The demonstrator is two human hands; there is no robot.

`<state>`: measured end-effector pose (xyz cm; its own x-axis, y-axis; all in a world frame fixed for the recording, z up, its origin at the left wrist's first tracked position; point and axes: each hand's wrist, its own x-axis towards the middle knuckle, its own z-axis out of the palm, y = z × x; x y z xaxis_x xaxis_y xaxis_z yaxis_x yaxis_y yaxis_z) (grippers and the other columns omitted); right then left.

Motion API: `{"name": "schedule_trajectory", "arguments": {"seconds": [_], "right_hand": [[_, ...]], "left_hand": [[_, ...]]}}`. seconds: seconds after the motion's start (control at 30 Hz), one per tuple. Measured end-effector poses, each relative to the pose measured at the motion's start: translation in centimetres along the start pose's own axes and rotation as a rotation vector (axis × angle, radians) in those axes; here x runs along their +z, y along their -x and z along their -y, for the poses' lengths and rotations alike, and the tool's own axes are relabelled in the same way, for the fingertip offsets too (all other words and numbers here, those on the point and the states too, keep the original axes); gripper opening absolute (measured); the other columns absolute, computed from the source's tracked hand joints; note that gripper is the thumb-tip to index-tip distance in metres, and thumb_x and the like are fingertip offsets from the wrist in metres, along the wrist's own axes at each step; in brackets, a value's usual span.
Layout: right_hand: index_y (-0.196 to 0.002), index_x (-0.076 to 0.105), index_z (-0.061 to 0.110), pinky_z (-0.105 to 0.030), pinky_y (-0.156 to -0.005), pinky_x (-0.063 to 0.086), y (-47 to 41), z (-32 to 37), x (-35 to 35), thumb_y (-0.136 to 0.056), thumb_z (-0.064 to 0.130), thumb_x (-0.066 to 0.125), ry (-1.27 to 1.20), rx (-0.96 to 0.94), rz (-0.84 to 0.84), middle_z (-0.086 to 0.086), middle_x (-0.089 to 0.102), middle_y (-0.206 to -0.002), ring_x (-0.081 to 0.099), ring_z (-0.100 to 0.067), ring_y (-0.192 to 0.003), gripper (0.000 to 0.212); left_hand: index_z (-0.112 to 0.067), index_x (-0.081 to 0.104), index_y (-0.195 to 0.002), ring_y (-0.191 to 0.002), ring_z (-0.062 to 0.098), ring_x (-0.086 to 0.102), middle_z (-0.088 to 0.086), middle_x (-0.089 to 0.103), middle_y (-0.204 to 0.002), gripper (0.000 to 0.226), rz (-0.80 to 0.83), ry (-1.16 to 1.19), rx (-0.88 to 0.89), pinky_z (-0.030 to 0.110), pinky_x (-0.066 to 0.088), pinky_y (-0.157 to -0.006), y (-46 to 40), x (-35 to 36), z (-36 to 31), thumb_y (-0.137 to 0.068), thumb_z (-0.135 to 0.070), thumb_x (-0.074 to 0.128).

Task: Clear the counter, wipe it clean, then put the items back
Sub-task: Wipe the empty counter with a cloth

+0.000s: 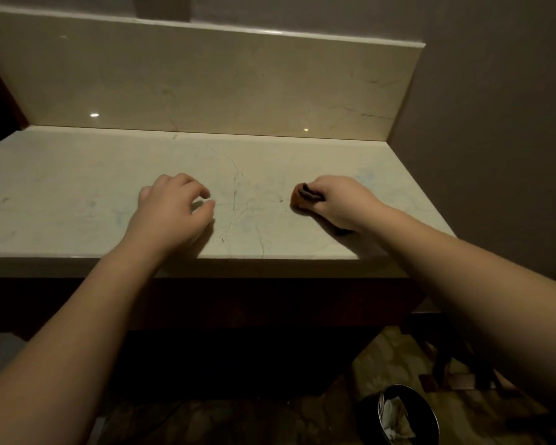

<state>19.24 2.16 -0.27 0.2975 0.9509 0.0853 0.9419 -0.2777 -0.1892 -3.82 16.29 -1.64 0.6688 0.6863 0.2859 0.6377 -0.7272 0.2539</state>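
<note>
While the right hand had its grip bunched tight around a small dark brown cloth, pressed down on the marble surface, the left hand held nothing, fingers loosely curled and hovering or resting just over the stone near the front edge. The cloth sat right of the middle, poking out past the knuckles. No items were on the surface at all, so I'd say this was the wiping stage, with the putting-back not yet done.

What could go wrong imo: the cloth was wadded so small that it'd cover little per pass, so strips could easily get missed, especially back by the backsplash and the far left corner. The dim light wouldn't help with spotting smears either. There was also a bin on the floor below right, so crumbs swept off the edge might miss it.
</note>
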Motion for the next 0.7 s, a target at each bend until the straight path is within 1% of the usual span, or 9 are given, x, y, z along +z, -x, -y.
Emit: {"name": "schedule_trajectory", "arguments": {"seconds": [0.07, 0.13, 0.27, 0.37, 0.47, 0.53, 0.6, 0.67, 0.7], "right_hand": [[-0.089, 0.061, 0.015, -0.035, -0.071, 0.042, 1.1, 0.1, 0.3, -0.095, 0.031, 0.053, -0.015, -0.019, -0.001, -0.001, 0.058, -0.090, 0.054, -0.023, -0.083, 0.019], [-0.091, 0.065, 0.012, -0.035, -0.073, 0.043, 3.6, -0.5, 0.4, -0.092, 0.026, 0.058, -0.050, -0.105, 0.008, -0.002, 0.060, -0.092, 0.055, -0.022, -0.084, 0.016], [-0.097, 0.070, 0.016, -0.032, -0.073, 0.045, 6.8, -2.4, 0.0, -0.089, 0.023, 0.064, -0.091, -0.210, 0.050, 0.003, 0.064, -0.093, 0.057, -0.016, -0.085, 0.013], [-0.087, 0.063, 0.018, -0.031, -0.069, 0.039, 4.3, -2.9, -0.4, -0.091, 0.026, 0.060, -0.045, -0.147, 0.036, 0.006, 0.055, -0.085, 0.055, -0.020, -0.083, 0.010], [-0.099, 0.063, 0.015, -0.033, -0.072, 0.041, 0.2, -3.0, -0.5, -0.094, 0.026, 0.055, 0.019, -0.010, -0.013, 0.003, 0.057, -0.090, 0.054, -0.022, -0.086, 0.014], [-0.104, 0.064, 0.016, -0.034, -0.074, 0.045, -1.1, -2.8, 0.1, -0.094, 0.027, 0.055, 0.017, 0.004, -0.041, 0.001, 0.060, -0.095, 0.054, -0.020, -0.086, 0.017], [-0.101, 0.065, 0.017, -0.031, -0.072, 0.042, -0.4, -2.5, 0.4, -0.093, 0.027, 0.057, -0.029, -0.029, -0.022, 0.003, 0.059, -0.093, 0.055, -0.019, -0.087, 0.015], [-0.096, 0.066, 0.016, -0.029, -0.071, 0.039, 1.8, -2.5, 0.2, -0.091, 0.024, 0.060, -0.073, -0.131, 0.028, 0.004, 0.059, -0.092, 0.055, -0.018, -0.088, 0.011], [-0.098, 0.068, 0.014, -0.029, -0.073, 0.040, 3.1, -2.5, 0.0, -0.090, 0.022, 0.062, -0.091, -0.195, 0.060, 0.003, 0.062, -0.094, 0.056, -0.017, -0.088, 0.013]], "left_hand": [[-0.019, 0.062, -0.117, -0.119, 0.022, 0.044, 0.001, 0.056, -0.128, 0.033, 0.016, 0.050, 0.065, 0.042, 0.031, -0.099, -0.1, 0.5, -2.3, -0.095, -0.037, 0.046], [-0.019, 0.062, -0.119, -0.119, 0.020, 0.043, 0.000, 0.055, -0.128, 0.034, 0.032, 0.091, 0.127, 0.039, 0.031, -0.098, -0.2, 1.1, -4.4, -0.095, -0.038, 0.046], [-0.022, 0.058, -0.125, -0.121, 0.018, 0.041, -0.002, 0.051, -0.131, 0.036, 0.063, 0.128, 0.166, 0.038, 0.031, -0.100, -0.5, 2.4, -7.6, -0.096, -0.039, 0.044], [-0.024, 0.055, -0.125, -0.121, 0.018, 0.038, -0.003, 0.049, -0.132, 0.036, 0.120, 0.136, 0.138, 0.038, 0.030, -0.098, -0.5, 3.6, -8.6, -0.095, -0.040, 0.042], [-0.023, 0.056, -0.119, -0.116, 0.017, 0.038, -0.004, 0.050, -0.127, 0.034, 0.104, 0.071, 0.151, 0.037, 0.030, -0.093, -0.2, 4.4, -8.7, -0.094, -0.041, 0.041], [-0.023, 0.057, -0.116, -0.113, 0.017, 0.040, -0.004, 0.051, -0.125, 0.033, 0.070, 0.054, 0.156, 0.035, 0.029, -0.090, -0.2, 4.7, -8.6, -0.094, -0.041, 0.040], [-0.023, 0.058, -0.113, -0.111, 0.016, 0.040, -0.005, 0.052, -0.122, 0.031, 0.058, 0.060, 0.153, 0.033, 0.027, -0.087, -0.2, 4.8, -8.5, -0.094, -0.041, 0.041], [-0.023, 0.058, -0.111, -0.109, 0.015, 0.040, -0.006, 0.053, -0.121, 0.030, 0.050, 0.049, 0.160, 0.032, 0.027, -0.086, -0.1, 4.9, -8.5, -0.093, -0.041, 0.040], [-0.024, 0.058, -0.110, -0.107, 0.015, 0.041, -0.007, 0.053, -0.119, 0.029, 0.044, 0.040, 0.163, 0.033, 0.027, -0.087, 0.0, 4.9, -8.5, -0.093, -0.041, 0.040]]}}
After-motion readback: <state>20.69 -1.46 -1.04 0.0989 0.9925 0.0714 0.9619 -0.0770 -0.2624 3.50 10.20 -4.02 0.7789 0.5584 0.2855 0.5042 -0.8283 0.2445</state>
